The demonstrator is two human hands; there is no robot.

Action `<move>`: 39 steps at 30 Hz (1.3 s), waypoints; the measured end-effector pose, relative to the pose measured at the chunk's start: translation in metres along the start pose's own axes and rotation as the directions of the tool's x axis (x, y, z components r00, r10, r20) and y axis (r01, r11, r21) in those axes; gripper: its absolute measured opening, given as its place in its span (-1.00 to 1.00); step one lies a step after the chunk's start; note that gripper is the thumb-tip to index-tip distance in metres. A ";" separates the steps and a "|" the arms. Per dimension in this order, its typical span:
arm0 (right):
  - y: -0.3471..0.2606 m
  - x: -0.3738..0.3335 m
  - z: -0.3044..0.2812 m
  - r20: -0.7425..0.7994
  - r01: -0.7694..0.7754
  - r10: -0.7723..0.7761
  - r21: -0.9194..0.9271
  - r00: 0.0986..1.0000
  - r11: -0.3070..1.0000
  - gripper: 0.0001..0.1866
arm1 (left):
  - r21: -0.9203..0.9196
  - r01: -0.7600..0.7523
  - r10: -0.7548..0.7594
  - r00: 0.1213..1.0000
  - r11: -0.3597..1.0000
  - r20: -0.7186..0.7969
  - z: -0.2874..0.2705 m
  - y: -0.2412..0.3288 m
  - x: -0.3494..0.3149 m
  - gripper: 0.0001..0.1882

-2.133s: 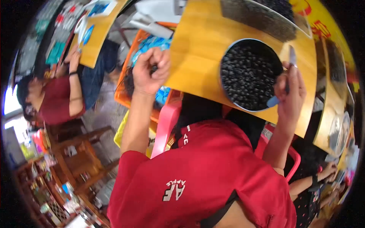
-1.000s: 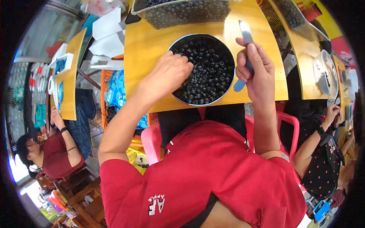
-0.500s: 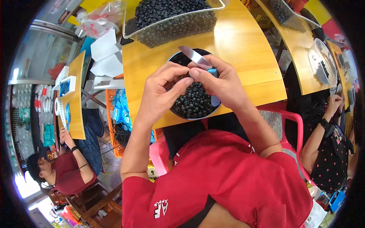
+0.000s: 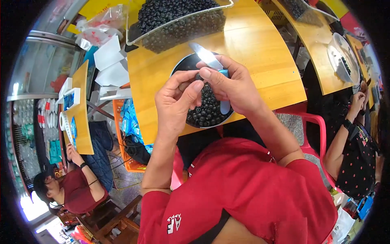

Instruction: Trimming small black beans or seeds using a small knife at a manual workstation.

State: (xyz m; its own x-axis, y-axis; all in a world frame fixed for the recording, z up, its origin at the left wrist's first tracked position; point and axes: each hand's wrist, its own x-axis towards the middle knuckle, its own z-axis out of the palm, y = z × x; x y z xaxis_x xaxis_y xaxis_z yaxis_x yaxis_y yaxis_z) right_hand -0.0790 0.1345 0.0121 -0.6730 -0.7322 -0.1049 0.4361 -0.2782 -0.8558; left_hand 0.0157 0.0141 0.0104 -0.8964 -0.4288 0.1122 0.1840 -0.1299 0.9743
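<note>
Room: From afar, I look down on a cluttered workroom, where hanging packets (image 4: 46,112) line the left side and a grey floor (image 4: 122,191) shows between the seats.
Main surface (image 4: 264,61): Smooth yellow wood, bright with glare toward its far side.
Bowl (image 4: 185,64): Dark, round and pale-rimmed, it sits at the surface's near edge beneath both hands, small black pieces (image 4: 205,116) inside.
Clear bin (image 4: 185,32): Heaped with similar pieces, it stands at the far left of the main surface.
Left hand (image 4: 176,95): Raised over the bowl, thumb and index finger pinched narrow on what looks to me like one dark piece (image 4: 198,77).
Right hand (image 4: 235,83): Fingers curl around a blue-handled knife (image 4: 207,57), its blade angled up and to the left; the thumb tip is just beside the dark piece.
Left side surface (image 4: 84,118): A person in a dark red top (image 4: 87,195) sits with hands at its near edge, below a white box (image 4: 76,96).
Right side surface (image 4: 319,61): A clear bowl (image 4: 336,57) holds a few dark bits near a person in a dotted black top (image 4: 357,171).
Orange crate (image 4: 135,166): Blue packets (image 4: 130,120) fill it, left of the main surface; white cartons (image 4: 109,57) lie beyond.
</note>
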 end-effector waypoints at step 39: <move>0.000 0.000 -0.007 0.234 0.288 -0.222 -0.304 0.947 0.908 -0.67 | -0.324 -0.017 0.051 0.994 0.946 0.098 -0.016 -0.013 0.010 -0.80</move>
State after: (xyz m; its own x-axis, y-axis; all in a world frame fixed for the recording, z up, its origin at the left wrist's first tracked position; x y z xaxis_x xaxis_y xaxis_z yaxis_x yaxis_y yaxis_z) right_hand -0.0825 0.1387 0.0083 -0.5944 -0.7766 0.2088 0.0206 -0.2742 -0.9614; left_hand 0.0111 -0.0023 -0.0040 -0.9211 -0.3450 0.1803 0.3195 -0.4052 0.8566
